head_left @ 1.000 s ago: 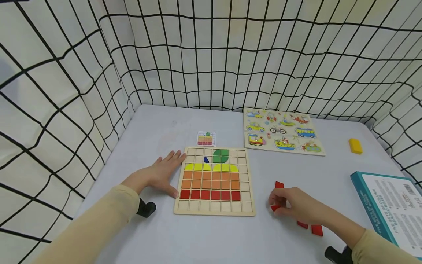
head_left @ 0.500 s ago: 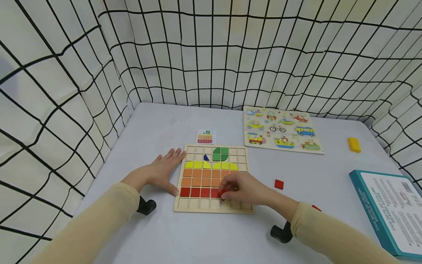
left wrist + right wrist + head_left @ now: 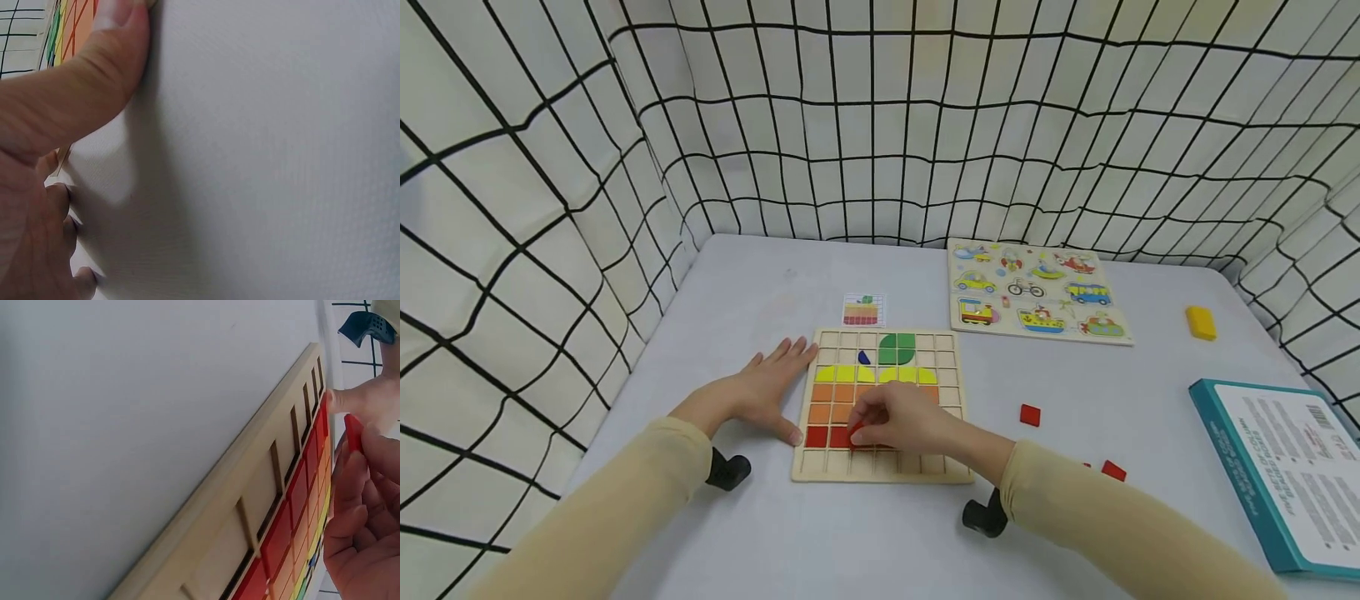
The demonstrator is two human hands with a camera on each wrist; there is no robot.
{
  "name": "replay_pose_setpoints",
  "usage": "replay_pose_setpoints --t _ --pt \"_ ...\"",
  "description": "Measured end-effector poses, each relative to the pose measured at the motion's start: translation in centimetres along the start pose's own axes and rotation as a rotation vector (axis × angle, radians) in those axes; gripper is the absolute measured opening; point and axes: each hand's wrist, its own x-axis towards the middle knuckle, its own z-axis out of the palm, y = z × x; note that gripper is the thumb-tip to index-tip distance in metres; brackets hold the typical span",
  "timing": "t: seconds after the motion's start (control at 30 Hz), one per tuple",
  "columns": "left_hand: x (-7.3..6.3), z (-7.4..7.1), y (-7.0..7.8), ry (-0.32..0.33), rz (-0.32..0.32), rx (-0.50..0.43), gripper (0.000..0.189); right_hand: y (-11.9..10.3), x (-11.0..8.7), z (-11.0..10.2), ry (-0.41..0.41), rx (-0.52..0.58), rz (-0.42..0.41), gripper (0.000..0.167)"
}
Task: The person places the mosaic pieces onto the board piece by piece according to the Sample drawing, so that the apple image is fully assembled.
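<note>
A wooden grid board point(image 3: 880, 478) lies on the table with rows of red, orange and yellow tiles, a green leaf shape point(image 3: 897, 349) and a small blue piece point(image 3: 863, 357). My right hand point(image 3: 898, 417) is over the board's red row, pinching a red square tile point(image 3: 354, 432) between thumb and fingers. The right wrist view shows the tile raised above the board, with bare slots along the near row. My left hand point(image 3: 760, 396) lies with fingers spread at the board's left edge, its thumb point(image 3: 119, 56) touching the rim.
More red tiles point(image 3: 1030, 415) lie right of the board. A small picture card point(image 3: 863, 310) sits behind it, and a vehicle puzzle board point(image 3: 1037, 292) farther back. A yellow block point(image 3: 1201, 322) and a teal-edged box point(image 3: 1285, 475) are at right. Black netting point(image 3: 872, 125) surrounds the table.
My right hand picked up a red tile from the table on the right, carried it left to the board, and moved farther left along the red row. My left hand stayed put.
</note>
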Motion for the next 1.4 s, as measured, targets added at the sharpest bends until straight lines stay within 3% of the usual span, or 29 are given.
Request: replay_pose_setpoints --t 0.4,0.67,0.77,1.0,1.23,1.4 --pt "0.2 0.0 -0.1 -0.005 0.025 0.012 0.133 -1.8 1.0 0.8 -0.039 -0.034 -0.062 0.012" --pt "-0.1 0.2 -0.2 -0.010 0.024 0.003 0.133 -2.3 1.4 1.4 -0.029 -0.055 -0.037 0.006" --pt "-0.1 0.1 -0.2 -0.014 0.022 0.010 0.132 -2.4 1.6 1.6 -0.049 -0.093 -0.053 0.009" --pt "0.3 0.1 -0.3 -0.017 0.019 0.009 0.130 -3.0 2.0 2.8 -0.087 -0.127 -0.003 0.006" --pt "0.1 0.3 -0.5 -0.011 -0.003 0.001 0.133 -3.6 2.5 3.9 -0.080 -0.170 -0.043 0.006" --pt "-0.1 0.3 -0.5 -0.001 -0.002 0.003 0.132 -4.3 2.5 4.5 -0.046 -0.215 0.014 0.007"
